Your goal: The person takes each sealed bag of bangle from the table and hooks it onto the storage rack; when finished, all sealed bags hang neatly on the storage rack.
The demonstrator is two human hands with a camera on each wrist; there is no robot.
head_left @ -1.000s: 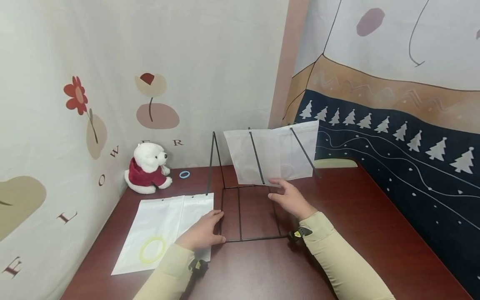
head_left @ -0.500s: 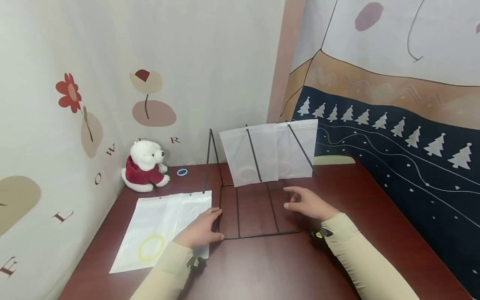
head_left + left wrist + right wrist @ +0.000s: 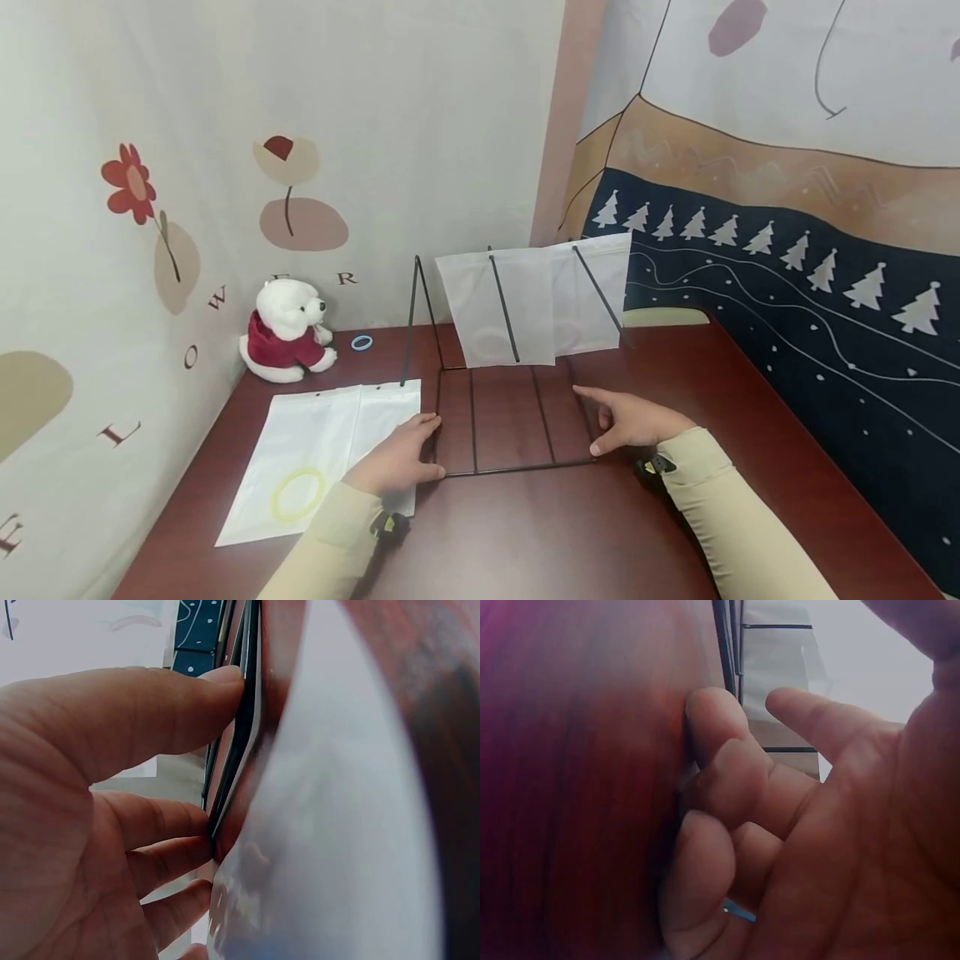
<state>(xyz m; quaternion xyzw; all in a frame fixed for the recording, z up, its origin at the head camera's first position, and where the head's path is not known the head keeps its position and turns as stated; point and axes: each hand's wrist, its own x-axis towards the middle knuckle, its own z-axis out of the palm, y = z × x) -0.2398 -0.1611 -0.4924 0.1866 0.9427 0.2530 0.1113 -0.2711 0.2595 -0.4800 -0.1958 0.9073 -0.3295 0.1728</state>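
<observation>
A black wire rack [image 3: 514, 472] stands on the table, with a flat grid base and sloping upright prongs. In the head view my left hand [image 3: 396, 460] touches its left front corner, thumb and fingertips against the wire. In the left wrist view the thumb [image 3: 187, 705] lies against the dark wire. My right hand [image 3: 637, 418] is at the right front corner, thumb and index finger spread apart. The right wrist view shows the other fingers [image 3: 705, 874] bent close to the tabletop. Two white translucent pouches [image 3: 517, 310] hang on the rack's right prongs, with faint pinkish rings showing through.
Left of the rack, a white pouch [image 3: 307, 442] lies flat with a yellow ring [image 3: 298, 472] showing; my left forearm partly covers it. A white plush bear [image 3: 288, 329] in red sits at the back left, beside a small blue ring [image 3: 362, 342]. Printed curtains rise behind.
My right hand has moved away from the hanging pouches, right and down to the rack's right front corner. My left hand stays at the left corner. The view has shifted slightly.
</observation>
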